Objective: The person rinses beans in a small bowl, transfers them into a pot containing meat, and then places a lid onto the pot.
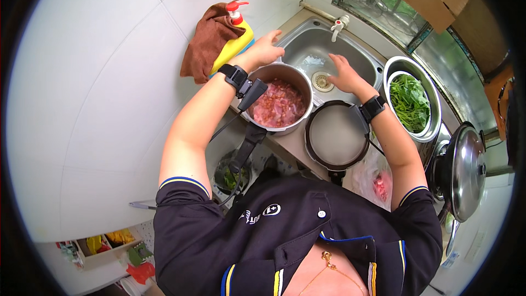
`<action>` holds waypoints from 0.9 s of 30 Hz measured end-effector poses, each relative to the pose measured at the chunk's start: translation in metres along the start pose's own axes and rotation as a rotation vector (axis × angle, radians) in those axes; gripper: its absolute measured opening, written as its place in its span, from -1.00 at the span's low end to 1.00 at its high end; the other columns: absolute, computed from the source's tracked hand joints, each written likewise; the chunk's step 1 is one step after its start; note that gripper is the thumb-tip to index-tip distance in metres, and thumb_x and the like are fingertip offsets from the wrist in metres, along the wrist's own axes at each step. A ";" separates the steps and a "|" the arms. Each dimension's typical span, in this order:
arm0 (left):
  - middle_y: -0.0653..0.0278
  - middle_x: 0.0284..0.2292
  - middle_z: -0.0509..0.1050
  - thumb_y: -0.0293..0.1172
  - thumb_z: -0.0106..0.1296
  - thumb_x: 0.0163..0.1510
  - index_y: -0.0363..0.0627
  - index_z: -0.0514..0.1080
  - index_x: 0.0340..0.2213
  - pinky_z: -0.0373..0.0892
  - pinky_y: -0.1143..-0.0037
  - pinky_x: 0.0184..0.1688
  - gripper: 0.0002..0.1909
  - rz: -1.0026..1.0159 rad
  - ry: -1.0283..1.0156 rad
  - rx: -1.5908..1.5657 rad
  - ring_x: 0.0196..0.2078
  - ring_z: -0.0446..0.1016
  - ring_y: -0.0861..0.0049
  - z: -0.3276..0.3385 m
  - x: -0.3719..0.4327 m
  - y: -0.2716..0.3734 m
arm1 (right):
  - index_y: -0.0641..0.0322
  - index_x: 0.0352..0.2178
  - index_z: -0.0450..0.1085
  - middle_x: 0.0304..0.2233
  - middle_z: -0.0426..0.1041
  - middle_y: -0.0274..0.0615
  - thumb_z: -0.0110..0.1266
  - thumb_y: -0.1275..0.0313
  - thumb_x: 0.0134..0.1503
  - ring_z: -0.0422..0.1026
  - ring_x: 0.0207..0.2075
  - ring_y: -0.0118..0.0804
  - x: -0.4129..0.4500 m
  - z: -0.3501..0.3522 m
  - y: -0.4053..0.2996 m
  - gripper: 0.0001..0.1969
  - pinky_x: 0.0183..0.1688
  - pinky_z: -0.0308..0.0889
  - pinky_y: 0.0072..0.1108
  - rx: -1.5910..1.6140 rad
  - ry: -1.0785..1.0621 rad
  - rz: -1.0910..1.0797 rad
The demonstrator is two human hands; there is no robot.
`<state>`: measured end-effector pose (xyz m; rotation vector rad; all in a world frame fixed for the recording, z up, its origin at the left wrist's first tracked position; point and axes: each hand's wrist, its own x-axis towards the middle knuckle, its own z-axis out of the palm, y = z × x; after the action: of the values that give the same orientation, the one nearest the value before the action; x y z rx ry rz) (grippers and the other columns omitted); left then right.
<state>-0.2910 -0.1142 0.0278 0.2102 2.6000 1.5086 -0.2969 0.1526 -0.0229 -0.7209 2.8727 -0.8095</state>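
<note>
My left hand [267, 49] reaches over the far rim of a pressure cooker pot [308, 90], beside the sink, its fingers spread. Inside the pot lie raw meat pieces and reddish-brown beans or peanuts [281, 105]. Over the steel sink [298, 45] hangs my right hand [345, 75], fingers apart and holding nothing. A round pressure cooker lid [339, 133] lies upside down on the counter, right of the pot and below my right wrist. Close to my left hand stands a yellow pump bottle [232, 51], partly covered by a brown cloth [213, 41].
A white tap [339, 26] rises behind the sink. To the right are a steel basin [436, 119] with leafy greens [409, 102] and a lidded wok [468, 172]. Near my body sit a plastic bag with raw meat [380, 185] and a bin [220, 172] holding green scraps.
</note>
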 end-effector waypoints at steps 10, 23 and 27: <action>0.24 -0.21 0.31 -0.41 -0.09 -0.03 -0.33 0.23 -0.16 0.30 0.67 -0.25 -0.62 -0.015 0.013 -0.211 -0.26 0.31 0.68 -0.033 -0.092 -0.010 | 0.27 -0.30 0.34 -0.36 0.40 -0.05 -0.04 0.32 -0.08 0.36 -0.28 -0.12 -0.007 0.008 -0.083 -0.69 -0.20 0.24 -0.47 0.132 -0.318 -0.126; 0.27 -0.25 0.32 -0.43 -0.09 -0.03 -0.29 0.27 -0.24 0.33 0.58 -0.27 -0.71 -0.160 -0.003 -0.615 -0.23 0.33 0.60 -0.053 -0.145 -0.099 | 0.39 -0.12 0.17 -0.20 0.31 -0.06 -0.17 0.36 -0.05 0.36 -0.31 -0.13 0.062 0.087 -0.129 -0.56 -0.37 0.29 -0.40 -0.094 -0.795 0.367; 0.27 -0.26 0.32 -0.41 -0.08 -0.03 -0.27 0.28 -0.25 0.33 0.57 -0.26 -0.72 -0.242 -0.015 -0.685 -0.25 0.33 0.59 -0.055 -0.152 -0.122 | 0.30 -0.13 0.21 -0.20 0.31 -0.14 -0.11 0.32 -0.06 0.33 -0.27 -0.25 0.068 0.101 -0.128 -0.57 -0.31 0.27 -0.47 0.005 -0.803 0.402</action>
<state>-0.1581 -0.2491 -0.0444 -0.1575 1.8551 2.1486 -0.2843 -0.0232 -0.0407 -0.3264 2.1627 -0.3512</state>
